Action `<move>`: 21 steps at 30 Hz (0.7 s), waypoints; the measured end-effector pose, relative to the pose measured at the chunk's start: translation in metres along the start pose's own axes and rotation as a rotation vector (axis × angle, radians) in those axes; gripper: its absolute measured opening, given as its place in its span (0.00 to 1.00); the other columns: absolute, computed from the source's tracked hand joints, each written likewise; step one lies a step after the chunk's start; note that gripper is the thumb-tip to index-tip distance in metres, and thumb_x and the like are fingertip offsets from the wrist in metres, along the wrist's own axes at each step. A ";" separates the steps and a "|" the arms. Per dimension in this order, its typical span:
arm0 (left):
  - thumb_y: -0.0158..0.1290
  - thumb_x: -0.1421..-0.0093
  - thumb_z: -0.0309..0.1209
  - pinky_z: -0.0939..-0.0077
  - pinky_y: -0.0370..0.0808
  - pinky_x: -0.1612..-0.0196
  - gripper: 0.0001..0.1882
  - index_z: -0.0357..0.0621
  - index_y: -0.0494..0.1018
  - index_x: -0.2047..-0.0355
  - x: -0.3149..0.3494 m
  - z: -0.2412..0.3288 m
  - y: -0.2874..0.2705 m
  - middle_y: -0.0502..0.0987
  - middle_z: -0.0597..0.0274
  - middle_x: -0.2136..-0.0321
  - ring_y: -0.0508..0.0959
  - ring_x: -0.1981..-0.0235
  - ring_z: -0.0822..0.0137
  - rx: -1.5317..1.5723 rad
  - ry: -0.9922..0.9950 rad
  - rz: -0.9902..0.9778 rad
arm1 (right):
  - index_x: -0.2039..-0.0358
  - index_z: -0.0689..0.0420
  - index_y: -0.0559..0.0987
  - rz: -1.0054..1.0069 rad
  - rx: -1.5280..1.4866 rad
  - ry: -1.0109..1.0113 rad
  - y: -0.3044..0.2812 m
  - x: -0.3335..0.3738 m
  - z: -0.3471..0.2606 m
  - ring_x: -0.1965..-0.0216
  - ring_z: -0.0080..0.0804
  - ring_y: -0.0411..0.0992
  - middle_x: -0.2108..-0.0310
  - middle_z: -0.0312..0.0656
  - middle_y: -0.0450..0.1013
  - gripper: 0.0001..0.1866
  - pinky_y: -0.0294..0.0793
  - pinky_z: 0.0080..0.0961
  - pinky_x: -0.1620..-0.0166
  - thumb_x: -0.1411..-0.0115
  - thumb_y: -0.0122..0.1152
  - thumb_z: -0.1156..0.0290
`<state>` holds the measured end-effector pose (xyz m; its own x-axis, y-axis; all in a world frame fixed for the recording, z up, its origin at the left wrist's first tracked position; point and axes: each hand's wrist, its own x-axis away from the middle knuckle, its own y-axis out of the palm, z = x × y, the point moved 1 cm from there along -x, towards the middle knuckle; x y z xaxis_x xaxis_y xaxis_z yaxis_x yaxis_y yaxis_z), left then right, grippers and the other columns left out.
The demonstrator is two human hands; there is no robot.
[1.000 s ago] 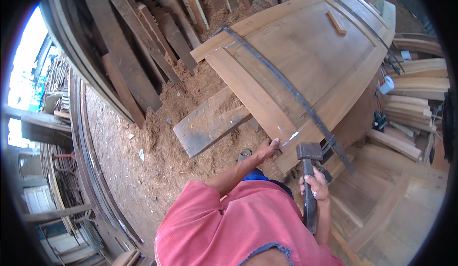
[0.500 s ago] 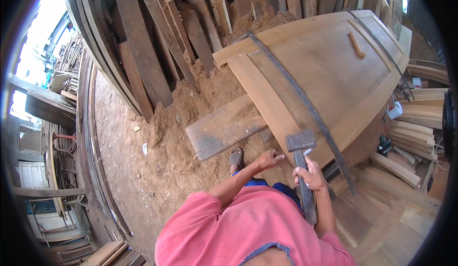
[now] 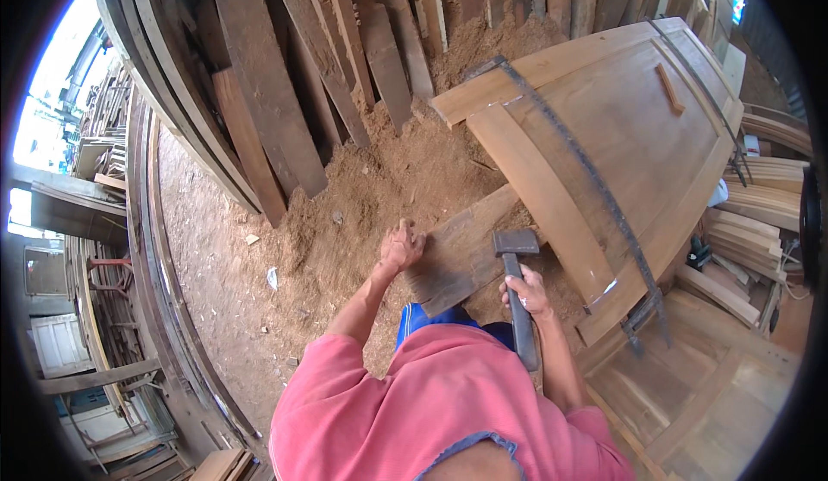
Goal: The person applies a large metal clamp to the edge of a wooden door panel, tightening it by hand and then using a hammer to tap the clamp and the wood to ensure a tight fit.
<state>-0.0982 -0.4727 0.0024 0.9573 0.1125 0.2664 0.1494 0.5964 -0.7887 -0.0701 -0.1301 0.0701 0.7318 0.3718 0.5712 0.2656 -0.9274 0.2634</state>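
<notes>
My right hand (image 3: 530, 294) is wrapped around the handle of a hammer (image 3: 516, 242), its dark block-shaped head pointing away from me. My left hand (image 3: 402, 246) is beside the near left end of a weathered plank (image 3: 457, 252), fingers apart; whether they touch the wood I cannot tell. To the right of the hammer lies a panelled wooden door (image 3: 604, 128), with a long metal bar clamp (image 3: 586, 166) across its near end and another bar clamp (image 3: 699, 76) across its far end. The plank's far end passes close to the door's left edge.
Sawdust (image 3: 371, 184) covers the ground ahead. Rough boards (image 3: 259, 93) lean in a row at the back. A small wooden strip (image 3: 669, 90) lies on the door. Another panelled door (image 3: 690, 386) is at lower right, near stacked timber (image 3: 733, 248).
My left hand has swung left and forward, out to the plank's end. The right hand has carried the hammer left, away from the door's edge. The view has shifted too.
</notes>
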 end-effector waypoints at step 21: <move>0.40 0.31 0.51 0.48 0.70 0.45 0.26 0.42 0.68 0.47 0.010 -0.005 0.001 0.77 0.36 0.53 0.75 0.49 0.39 0.062 -0.016 -0.034 | 0.31 0.53 0.43 0.709 0.795 0.100 0.096 -0.030 0.045 0.47 0.69 0.72 0.50 0.72 0.72 0.53 0.68 0.49 0.43 0.46 0.70 0.57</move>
<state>-0.0876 -0.4749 0.0018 0.9478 0.1035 0.3017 0.1659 0.6480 -0.7434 -0.0383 -0.2318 0.0436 0.8346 -0.2941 0.4657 0.1594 -0.6804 -0.7153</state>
